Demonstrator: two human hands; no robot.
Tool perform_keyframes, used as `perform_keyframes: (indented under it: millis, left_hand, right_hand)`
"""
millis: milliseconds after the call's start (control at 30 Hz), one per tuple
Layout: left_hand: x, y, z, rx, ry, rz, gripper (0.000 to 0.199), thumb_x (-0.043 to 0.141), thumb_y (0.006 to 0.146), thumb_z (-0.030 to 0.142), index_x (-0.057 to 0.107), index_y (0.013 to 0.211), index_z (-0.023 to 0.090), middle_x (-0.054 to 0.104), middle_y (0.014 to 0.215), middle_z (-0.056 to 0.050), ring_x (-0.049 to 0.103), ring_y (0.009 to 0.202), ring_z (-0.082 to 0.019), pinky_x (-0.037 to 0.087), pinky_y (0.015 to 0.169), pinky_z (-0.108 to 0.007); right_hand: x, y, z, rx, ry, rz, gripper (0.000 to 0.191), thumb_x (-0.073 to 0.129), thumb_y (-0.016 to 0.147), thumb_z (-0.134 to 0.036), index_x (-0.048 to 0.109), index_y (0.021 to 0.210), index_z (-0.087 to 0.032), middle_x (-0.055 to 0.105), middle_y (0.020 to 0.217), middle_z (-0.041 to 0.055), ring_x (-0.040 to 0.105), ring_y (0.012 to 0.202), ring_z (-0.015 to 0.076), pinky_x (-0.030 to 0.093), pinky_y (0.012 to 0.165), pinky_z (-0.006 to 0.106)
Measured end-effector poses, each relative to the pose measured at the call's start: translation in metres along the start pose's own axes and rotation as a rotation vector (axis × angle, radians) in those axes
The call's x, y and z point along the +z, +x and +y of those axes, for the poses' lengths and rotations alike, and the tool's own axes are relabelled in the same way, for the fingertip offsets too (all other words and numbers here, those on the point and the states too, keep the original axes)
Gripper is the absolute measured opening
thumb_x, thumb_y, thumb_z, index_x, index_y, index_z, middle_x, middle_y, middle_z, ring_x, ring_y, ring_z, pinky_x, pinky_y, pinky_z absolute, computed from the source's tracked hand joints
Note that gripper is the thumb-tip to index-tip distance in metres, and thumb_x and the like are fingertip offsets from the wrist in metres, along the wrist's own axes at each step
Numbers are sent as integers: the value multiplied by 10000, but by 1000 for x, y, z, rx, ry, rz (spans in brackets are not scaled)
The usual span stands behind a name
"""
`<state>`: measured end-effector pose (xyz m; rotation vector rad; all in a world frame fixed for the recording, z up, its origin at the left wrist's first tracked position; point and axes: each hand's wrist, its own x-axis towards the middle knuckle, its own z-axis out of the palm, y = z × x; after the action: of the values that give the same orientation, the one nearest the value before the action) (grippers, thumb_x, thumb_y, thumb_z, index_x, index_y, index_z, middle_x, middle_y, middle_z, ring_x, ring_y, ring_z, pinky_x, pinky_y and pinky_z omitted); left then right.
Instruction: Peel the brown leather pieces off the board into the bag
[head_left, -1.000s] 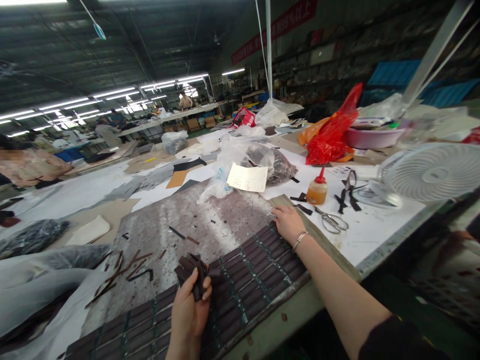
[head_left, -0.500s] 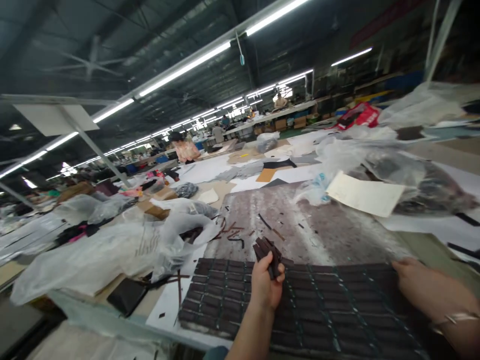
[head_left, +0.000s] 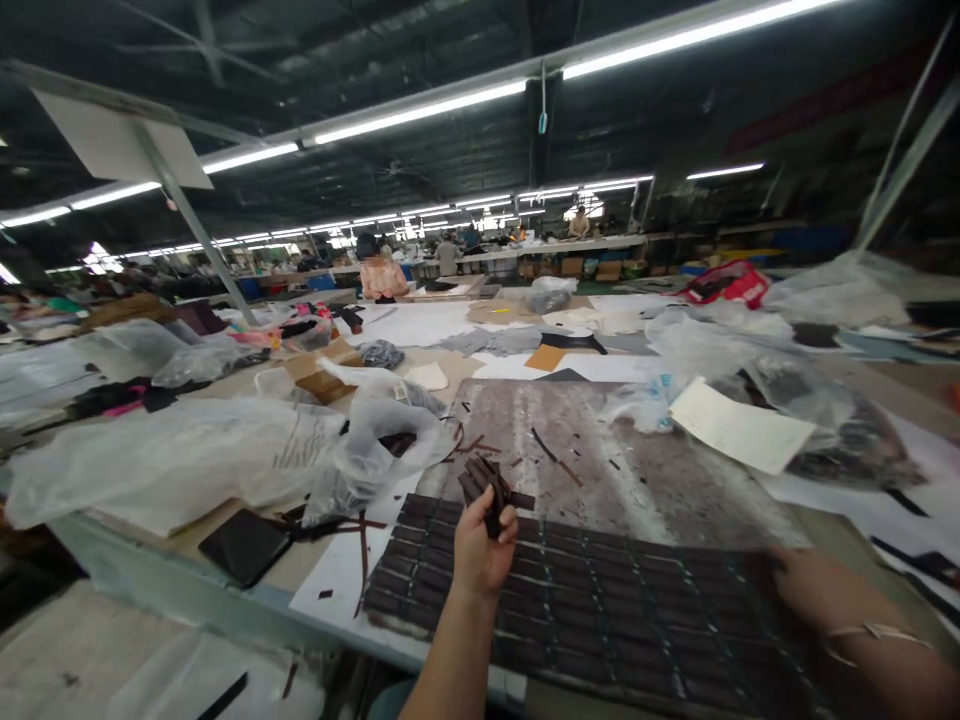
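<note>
My left hand [head_left: 486, 540] is closed around a bundle of short dark brown strips [head_left: 484, 488], held up over the dark sheet. Rows of dark brown strips [head_left: 622, 600], with greenish lines between the columns, cover the near part of a worn brown board [head_left: 570, 440]. My right hand [head_left: 817, 590] is at the right end of these rows, a bracelet on its wrist. Motion smears its fingers, so whether it grips anything does not show. Thin scraps [head_left: 476, 447] lie loose on the board beyond the rows.
Clear plastic bags [head_left: 225, 450] heap up on the left beside a black flat piece [head_left: 246, 546]. On the right, a cream sheet [head_left: 739, 425] rests against a plastic bag of dark material [head_left: 855, 450]. A person [head_left: 382, 275] stands across the table.
The view has levelled and shifted. My left hand, still holding the strips, now appears further left in the picture. My right hand stays at the right end of the rows, more blurred.
</note>
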<state>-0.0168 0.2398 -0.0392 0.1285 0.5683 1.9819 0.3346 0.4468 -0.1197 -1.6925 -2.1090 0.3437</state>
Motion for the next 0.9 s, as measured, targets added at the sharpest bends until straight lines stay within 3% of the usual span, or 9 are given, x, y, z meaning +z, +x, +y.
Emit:
perform_keyframes:
  millis: [33, 100, 167, 267, 333, 433, 633, 800, 900]
  left_hand:
    - [-3, 0, 4, 3, -5, 0, 149, 564, 759, 166, 525, 894, 115, 538, 857, -40, 356, 462, -12, 212, 339, -123]
    - [-7, -1, 10, 12, -9, -2, 162, 568, 756, 167, 518, 904, 124, 540, 856, -41, 370, 467, -14, 210, 344, -122]
    - [-11, -1, 14, 15, -7, -12, 175, 572, 753, 182, 505, 908, 137, 541, 855, -40, 388, 471, -18, 206, 350, -126]
    - [-15, -2, 17, 13, 26, -26, 210, 584, 745, 220, 486, 916, 151, 539, 828, -34, 417, 470, -31, 195, 352, -136]
    - [-20, -2, 20, 21, 58, -13, 223, 594, 733, 240, 477, 902, 153, 523, 767, -17, 427, 461, -41, 187, 350, -145]
    - [-29, 0, 33, 64, 92, 48, 233, 606, 712, 244, 466, 881, 167, 501, 712, 8, 429, 437, -47, 178, 346, -153]
    - [-55, 15, 83, 264, 50, 294, 242, 600, 678, 184, 465, 878, 175, 508, 712, 16, 454, 436, -57, 199, 349, -154]
    - [-82, 31, 123, 460, 143, 415, 280, 609, 676, 185, 480, 924, 197, 537, 730, 7, 495, 459, -82, 253, 360, -164]
    - [-96, 39, 139, 494, 156, 492, 289, 596, 689, 185, 479, 952, 213, 556, 760, -2, 506, 457, -84, 261, 363, -163]
  right_hand:
    - [-8, -5, -30, -27, -17, -70, 212, 509, 641, -328, 682, 708, -226, 629, 913, 238, 613, 825, 311, 454, 761, 421]
    - [-16, -23, -103, -149, 112, -102, 465, 482, 708, -438, 635, 1031, -141, 583, 1106, 189, 527, 1050, 317, 379, 934, 452]
    - [-15, -46, -182, -215, 383, -245, 562, 468, 759, -496, 506, 1225, -184, 589, 1131, 101, 556, 1020, 252, 424, 914, 412]
    - [-2, -76, -276, -249, 656, -485, 533, 474, 781, -507, 522, 1205, -187, 644, 1008, 66, 624, 853, 196, 523, 714, 298]
    - [9, -86, -311, -278, 617, -548, 454, 505, 772, -482, 603, 1094, -178, 674, 819, 46, 634, 691, 173, 514, 608, 261]
    - [28, -85, -328, -278, 517, -557, 342, 538, 752, -444, 659, 949, -193, 651, 641, 9, 603, 562, 154, 477, 542, 248]
    - [70, -70, -332, -304, 524, -438, 322, 563, 700, -480, 675, 809, -199, 656, 695, 1, 590, 643, 156, 441, 613, 256]
    - [113, -63, -369, -293, 570, -454, 272, 603, 670, -431, 695, 779, -199, 676, 750, 7, 601, 718, 169, 440, 686, 267]
    - [137, -59, -395, -314, 523, -468, 212, 615, 668, -372, 704, 763, -205, 682, 745, 3, 608, 723, 167, 440, 700, 263]
